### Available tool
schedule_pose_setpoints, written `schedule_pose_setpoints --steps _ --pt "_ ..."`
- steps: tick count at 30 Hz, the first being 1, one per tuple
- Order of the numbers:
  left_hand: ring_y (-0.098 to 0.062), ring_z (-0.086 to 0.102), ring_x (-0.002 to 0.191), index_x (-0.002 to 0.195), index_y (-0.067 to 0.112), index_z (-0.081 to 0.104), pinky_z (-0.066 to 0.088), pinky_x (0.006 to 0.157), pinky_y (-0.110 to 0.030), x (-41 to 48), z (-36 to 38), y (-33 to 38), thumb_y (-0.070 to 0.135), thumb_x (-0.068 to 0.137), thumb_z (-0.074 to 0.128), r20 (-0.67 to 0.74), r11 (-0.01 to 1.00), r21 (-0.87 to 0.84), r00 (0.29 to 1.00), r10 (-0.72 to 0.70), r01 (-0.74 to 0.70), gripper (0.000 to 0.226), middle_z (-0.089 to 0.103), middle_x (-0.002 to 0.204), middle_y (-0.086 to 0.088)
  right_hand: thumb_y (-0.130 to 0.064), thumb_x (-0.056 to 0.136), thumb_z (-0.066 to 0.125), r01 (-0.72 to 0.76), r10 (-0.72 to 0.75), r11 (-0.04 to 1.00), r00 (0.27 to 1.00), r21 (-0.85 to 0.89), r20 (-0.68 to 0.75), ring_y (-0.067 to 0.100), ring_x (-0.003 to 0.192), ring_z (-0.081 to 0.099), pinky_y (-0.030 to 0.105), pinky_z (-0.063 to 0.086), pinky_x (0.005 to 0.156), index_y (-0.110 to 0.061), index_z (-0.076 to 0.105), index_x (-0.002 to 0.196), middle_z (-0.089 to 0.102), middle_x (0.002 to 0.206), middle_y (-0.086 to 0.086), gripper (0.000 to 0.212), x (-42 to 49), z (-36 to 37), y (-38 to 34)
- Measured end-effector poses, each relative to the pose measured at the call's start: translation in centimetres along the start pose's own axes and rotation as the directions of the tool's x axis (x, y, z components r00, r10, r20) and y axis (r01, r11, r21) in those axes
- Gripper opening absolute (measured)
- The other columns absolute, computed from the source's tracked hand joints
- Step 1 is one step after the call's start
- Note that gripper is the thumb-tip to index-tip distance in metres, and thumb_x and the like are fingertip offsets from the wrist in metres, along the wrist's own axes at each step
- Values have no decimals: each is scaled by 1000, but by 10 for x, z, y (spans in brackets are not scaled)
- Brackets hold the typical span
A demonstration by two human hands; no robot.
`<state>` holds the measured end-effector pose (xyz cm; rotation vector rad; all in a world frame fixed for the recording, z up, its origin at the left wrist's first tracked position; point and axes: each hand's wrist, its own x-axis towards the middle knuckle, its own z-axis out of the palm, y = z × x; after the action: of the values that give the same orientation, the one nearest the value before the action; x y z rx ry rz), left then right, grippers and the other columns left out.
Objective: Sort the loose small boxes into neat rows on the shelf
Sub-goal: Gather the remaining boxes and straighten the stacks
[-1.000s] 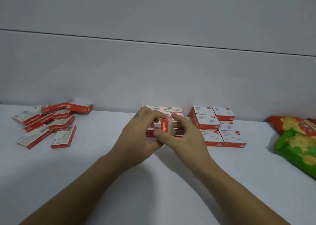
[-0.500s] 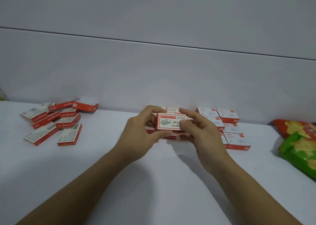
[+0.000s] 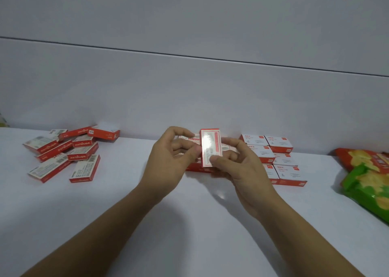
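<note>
Right now both hands meet above the middle of the shelf (image 3: 189, 224). The left hand (image 3: 168, 161) pinches the left edge of one small box (image 3: 211, 148) with curled fingers (image 3: 182, 148), and the right hand (image 3: 246, 175) grips its other side, thumb on the printed face. The box stands on end in the air, just in front of the half-built middle row (image 3: 194, 168) near the back wall (image 3: 189, 91).

To seat it well, I would lay it flat with the same face up as its neighbours, lower it beside the row and then slide it until the edges line up — pushing with flat fingers rather than dropping it, since these light cartons probably skid.

Room is tight on the right: the stacked boxes (image 3: 280, 144) sit just beside the right hand, so a wide elbow swing could knock them. The snack bags (image 3: 366, 177) lie farther right. The loose pile (image 3: 63, 152) is well apart on the left, across bare shelf — an easy reach for the next box.
</note>
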<state>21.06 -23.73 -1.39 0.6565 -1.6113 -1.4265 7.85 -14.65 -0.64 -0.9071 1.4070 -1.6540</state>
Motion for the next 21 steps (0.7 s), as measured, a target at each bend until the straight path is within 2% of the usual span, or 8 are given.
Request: schedule_pose_setpoints --steps 3,5,7,9,12,14,17,21 --pt "-20 70 88 97 18 68 57 75 -29 -2 1 -1 5 87 66 105 999 24 994 45 -48 17 73 96 -2 2 82 68 25 -22 997 999 -69 43 25 87 70 31 56 73 -33 51 130 72 101 11 62 -1 2 3" --pt "-15 68 94 112 22 66 56 76 -22 -5 0 -2 11 80 76 218 989 105 973 76 -101 35 71 105 4 1 85 66 16 -15 999 1000 -27 27 24 93 71 36 57 79 -32 51 132 72 105 9 59 0 1 4" --pt "-8 63 102 120 30 61 53 78 -15 -6 0 -5 14 71 83 259 944 262 957 130 -199 57 66 114 13 -2 90 59 -2 2 1000 1000 24 18 25 93 71 37 57 81 -26 56 128 73 103 9 45 0 0 1" --pt "-3 61 102 119 33 60 49 74 -9 -6 0 -6 11 70 83 221 920 310 959 176 -240 58 63 115 18 -8 96 52 -13 13 1000 1000 16 0 25 91 72 38 59 79 -24 63 118 75 97 7 29 0 0 -2" --pt "-5 63 94 117 33 62 50 68 -11 -4 0 -7 9 73 81 162 921 323 971 175 -220 53 66 113 12 -11 98 49 18 -21 999 998 -46 -59 21 87 72 36 59 79 -22 69 108 76 93 3 26 3 -5 -5" --pt "-7 62 86 115 38 60 54 70 -16 -3 -1 -9 11 78 77 116 918 347 980 161 -192 49 67 106 11 -12 96 53 37 -48 994 994 -105 -97 17 84 72 31 58 77 -18 69 112 76 93 2 23 5 -10 -7" --pt "-5 60 88 116 46 53 52 75 -14 -2 -2 -8 13 86 69 83 908 370 980 178 -197 47 65 101 15 -13 94 58 31 -45 990 994 -137 -98 14 77 72 29 59 74 -20 63 120 75 91 2 28 7 -15 -9" --pt "1 58 92 123 41 51 52 75 -11 -3 1 -7 14 89 64 82 888 404 976 204 -219 45 60 106 21 -12 92 62 62 -78 972 995 -227 -65 21 81 72 35 59 81 -22 62 123 75 91 1 33 8 -21 -17"
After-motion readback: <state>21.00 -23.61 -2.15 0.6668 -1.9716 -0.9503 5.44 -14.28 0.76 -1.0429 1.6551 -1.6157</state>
